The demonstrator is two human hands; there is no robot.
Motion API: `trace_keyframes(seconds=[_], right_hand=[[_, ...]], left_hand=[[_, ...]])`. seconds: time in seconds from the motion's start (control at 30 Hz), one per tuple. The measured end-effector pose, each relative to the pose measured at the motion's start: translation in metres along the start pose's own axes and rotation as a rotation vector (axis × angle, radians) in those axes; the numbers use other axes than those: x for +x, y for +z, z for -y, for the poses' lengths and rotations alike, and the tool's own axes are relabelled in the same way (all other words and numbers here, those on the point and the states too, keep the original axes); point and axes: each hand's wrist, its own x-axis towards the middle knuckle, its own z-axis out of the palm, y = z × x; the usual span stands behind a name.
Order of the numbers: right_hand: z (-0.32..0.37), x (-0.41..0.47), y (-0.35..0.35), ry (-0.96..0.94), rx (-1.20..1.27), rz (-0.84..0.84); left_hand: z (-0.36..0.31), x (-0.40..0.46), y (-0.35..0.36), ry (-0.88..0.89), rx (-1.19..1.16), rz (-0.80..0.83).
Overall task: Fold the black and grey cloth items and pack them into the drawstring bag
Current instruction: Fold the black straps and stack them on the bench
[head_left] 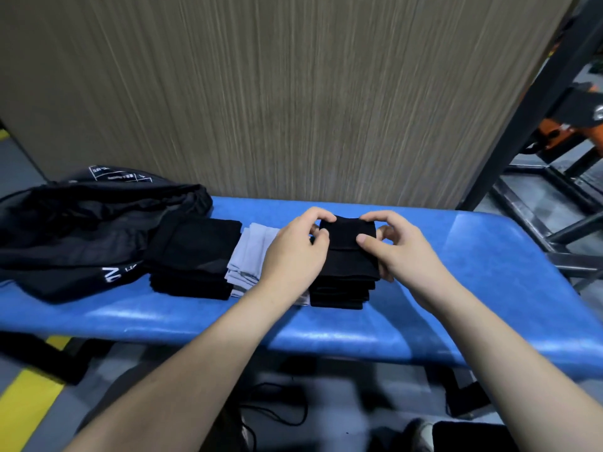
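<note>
While both hands, left (pixel 295 247) and right (pixel 396 252), pinch the folded black cloth (pixel 350 234) atop its stack (pixel 341 290), uneven release risks toppling it.

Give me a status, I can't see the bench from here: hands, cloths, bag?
Left hand and right hand both pinch the top black cloth on its stack. Grey cloths folded alongside. Drawstring bag lies left, unobstructed.

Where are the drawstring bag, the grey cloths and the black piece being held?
drawstring bag (pixel 81 223): head view, on its crumpled black body.
grey cloths (pixel 249 256): head view, on the top fold.
black piece (pixel 347 233): head view, on its upper flap.
</note>
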Motion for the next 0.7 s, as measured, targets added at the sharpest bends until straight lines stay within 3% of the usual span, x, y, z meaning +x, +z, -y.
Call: trace_keyframes(seconds=[0.13,0.33,0.7], right_hand=[[-0.005,0.004,0.006,-0.001,-0.099,-0.008],[-0.018,0.011,0.007,-0.027,-0.446,-0.011],[-0.018,0.015,0.010,-0.033,-0.533,0.022]], left_hand=[[0.008,0.000,-0.002,0.028,0.168,0.038],[0.018,-0.003,0.006,0.108,0.451,0.069],[0.025,-0.003,0.008,0.179,0.462,0.081]])
